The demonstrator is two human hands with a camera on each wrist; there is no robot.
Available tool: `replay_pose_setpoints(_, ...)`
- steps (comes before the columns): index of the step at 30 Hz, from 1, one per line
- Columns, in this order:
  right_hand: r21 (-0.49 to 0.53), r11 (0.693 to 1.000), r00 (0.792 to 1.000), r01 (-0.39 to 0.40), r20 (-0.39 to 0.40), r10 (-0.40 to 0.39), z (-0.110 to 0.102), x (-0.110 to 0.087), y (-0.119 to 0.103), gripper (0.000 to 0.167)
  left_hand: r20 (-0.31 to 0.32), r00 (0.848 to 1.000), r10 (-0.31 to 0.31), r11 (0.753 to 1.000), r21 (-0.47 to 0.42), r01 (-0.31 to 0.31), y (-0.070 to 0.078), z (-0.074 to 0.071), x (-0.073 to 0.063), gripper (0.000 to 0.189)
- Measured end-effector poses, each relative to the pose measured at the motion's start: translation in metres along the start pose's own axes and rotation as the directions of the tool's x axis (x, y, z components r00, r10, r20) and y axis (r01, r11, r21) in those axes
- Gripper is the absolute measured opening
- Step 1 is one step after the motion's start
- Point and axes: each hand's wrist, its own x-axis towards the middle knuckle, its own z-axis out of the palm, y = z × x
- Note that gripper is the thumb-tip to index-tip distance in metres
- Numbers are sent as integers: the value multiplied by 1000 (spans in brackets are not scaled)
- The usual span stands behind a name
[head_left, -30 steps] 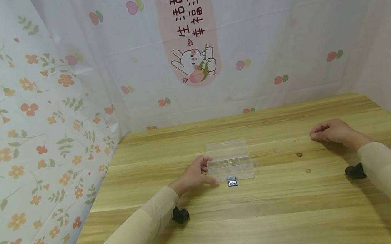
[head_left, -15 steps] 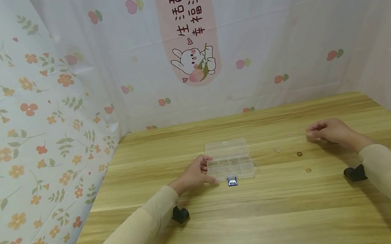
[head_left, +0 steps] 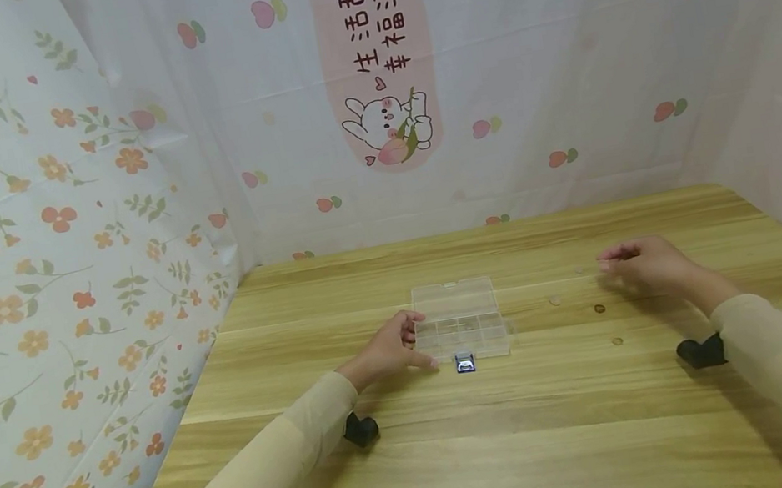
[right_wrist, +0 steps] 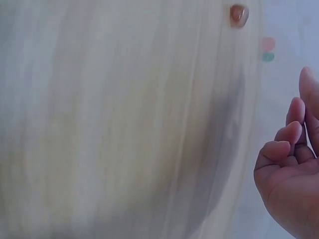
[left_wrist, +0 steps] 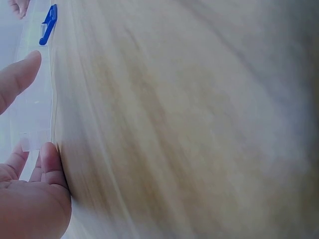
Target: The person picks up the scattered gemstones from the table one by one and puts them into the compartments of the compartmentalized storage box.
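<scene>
A clear plastic compartment box (head_left: 482,344) lies on the table with its lid (head_left: 452,300) folded back and a blue latch (head_left: 464,364) at the front. My left hand (head_left: 388,351) holds the box's left end, thumb at the front edge and fingers at the side. A few tiny pieces show inside the compartments. To the right, my right hand (head_left: 652,266) hovers with thumb and fingertips close together; whether something small sits between them I cannot tell. Near it lie a brown glossy stone (head_left: 600,309), a yellowish stone (head_left: 617,342) and pale clear stones (head_left: 555,301).
Wood-grain table (head_left: 482,449) spans the front. Behind it hangs a printed curtain (head_left: 520,90), and a floral cloth (head_left: 48,287) covers the left side. Black wrist mounts (head_left: 701,352) stick out under both sleeves.
My right hand has moved left, toward the pale stones and the box, with its fingertips still close together. The left hand and the box have stayed in place.
</scene>
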Motion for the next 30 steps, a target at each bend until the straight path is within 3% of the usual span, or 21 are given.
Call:
replay_pose_setpoints(15, 37, 996, 997, 83, -10, -83, 23, -4, -34, 53, 1, 1000, 2, 1000, -2, -2, -2, 0, 1, 75)
replay_pose_setpoints(30, 127, 986, 994, 106, 16, -109, 49, -6, -61, 45, -3, 1000, 4, 1000, 2, -4, -1, 0, 0, 76)
